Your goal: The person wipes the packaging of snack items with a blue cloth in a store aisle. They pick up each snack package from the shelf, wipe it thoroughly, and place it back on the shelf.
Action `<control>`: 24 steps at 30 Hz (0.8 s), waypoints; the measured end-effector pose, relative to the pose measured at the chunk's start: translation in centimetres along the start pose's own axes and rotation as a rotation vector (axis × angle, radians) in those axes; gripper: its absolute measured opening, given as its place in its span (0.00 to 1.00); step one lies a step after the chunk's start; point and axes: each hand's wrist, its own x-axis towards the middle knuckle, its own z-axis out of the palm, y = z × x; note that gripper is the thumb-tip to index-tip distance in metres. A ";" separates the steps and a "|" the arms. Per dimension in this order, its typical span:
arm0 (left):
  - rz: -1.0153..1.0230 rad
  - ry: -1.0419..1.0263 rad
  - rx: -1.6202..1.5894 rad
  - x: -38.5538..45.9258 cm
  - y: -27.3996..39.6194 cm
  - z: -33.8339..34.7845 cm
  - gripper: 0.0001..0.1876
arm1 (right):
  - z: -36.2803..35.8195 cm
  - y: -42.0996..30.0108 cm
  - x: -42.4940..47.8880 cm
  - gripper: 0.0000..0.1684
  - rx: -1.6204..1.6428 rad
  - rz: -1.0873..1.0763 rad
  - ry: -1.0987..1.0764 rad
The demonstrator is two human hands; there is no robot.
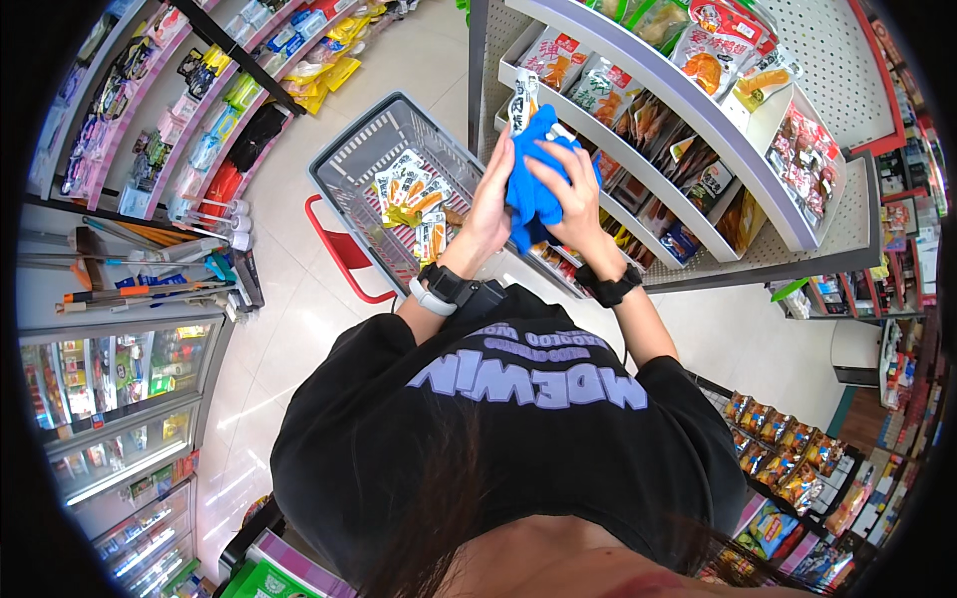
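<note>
A blue cloth [540, 179] is bunched between my two hands. My left hand [490, 187] holds a small white snack packet [522, 97] upright, its upper part showing above the fingers, and touches the cloth's near side. Over the cloth's other side curl the spread fingers of my right hand [570, 196]. Below and left of the hands, a grey shopping basket [340, 217] with a red handle [351, 258] holds several similar snack packets [411, 187]. Part of the basket is hidden behind my left forearm.
A white shelf unit [673, 82] with bagged snacks in tiers stands close at the right. Shelves of packaged goods [161, 119] curve along the upper left, with mops and handles [149, 284] below them. A glass-door fridge [127, 374] stands at the left. Snack racks [785, 441] are at the lower right.
</note>
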 end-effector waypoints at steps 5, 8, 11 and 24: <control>-0.113 -0.305 -0.227 0.0 1.6 0.2 0.40 | 0.0 -2.5 0.2 0.25 0.064 -0.057 -0.031; 0.161 -0.195 0.047 -0.9 3.4 1.9 0.34 | -0.7 -2.1 -0.9 0.26 0.034 -0.143 -0.192; 0.242 -0.175 -0.021 -0.4 3.5 1.4 0.26 | -1.3 -0.2 -0.9 0.29 -0.002 -0.017 -0.158; -0.041 -0.072 0.177 -2.5 1.5 2.7 0.34 | 1.4 -1.9 -0.2 0.32 0.049 0.109 0.291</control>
